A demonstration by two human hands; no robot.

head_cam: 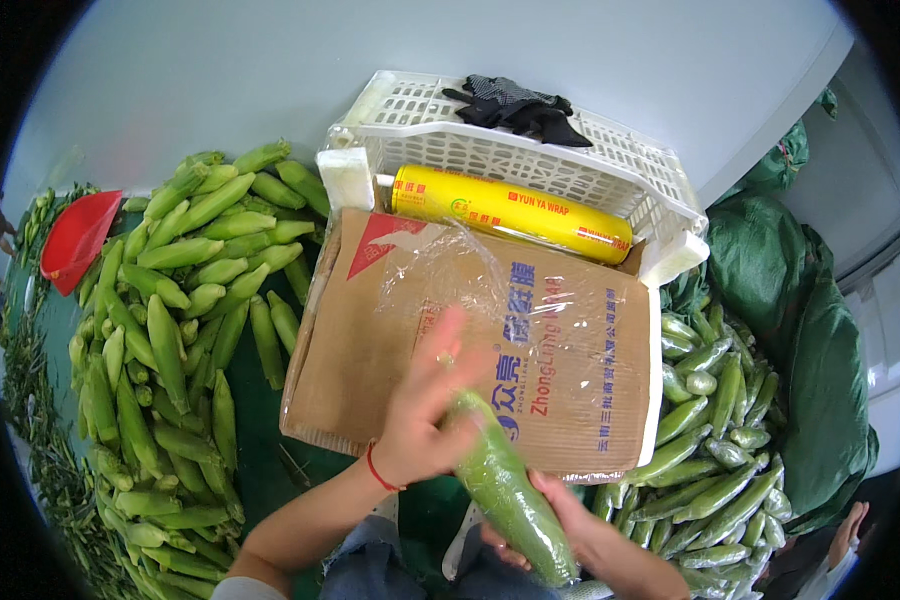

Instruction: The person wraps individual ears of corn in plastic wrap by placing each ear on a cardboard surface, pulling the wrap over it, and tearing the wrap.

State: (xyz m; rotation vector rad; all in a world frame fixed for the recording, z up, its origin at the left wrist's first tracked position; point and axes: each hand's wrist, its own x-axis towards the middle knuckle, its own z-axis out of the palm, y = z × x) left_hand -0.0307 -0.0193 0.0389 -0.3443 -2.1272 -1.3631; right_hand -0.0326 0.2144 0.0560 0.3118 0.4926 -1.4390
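My right hand [566, 510] grips an ear of corn in its green husk [506, 487], wrapped in shiny clear film, in front of my body. By the ear's upper end is my left hand [420, 412], blurred, with its fingers stretched out and its thumb over the husk; whether it touches is unclear. A red cord circles the left wrist. Beneath the hands lies a brown cardboard box [390, 330] bearing print, with loose clear film [457, 262] across its top. Behind it, a yellow roll of Yun Ya cling wrap [510, 214] lies against a white plastic crate [615, 161].
Unwrapped corn ears [172, 345] are heaped at left, beside a red dustpan-like scoop [80, 240] and husk scraps [45, 427]. Film-wrapped ears [712, 465] pile up at right, near green sacks [825, 352]. Black gloves [521, 109] drape the crate. Another person's hand [847, 532] shows far right.
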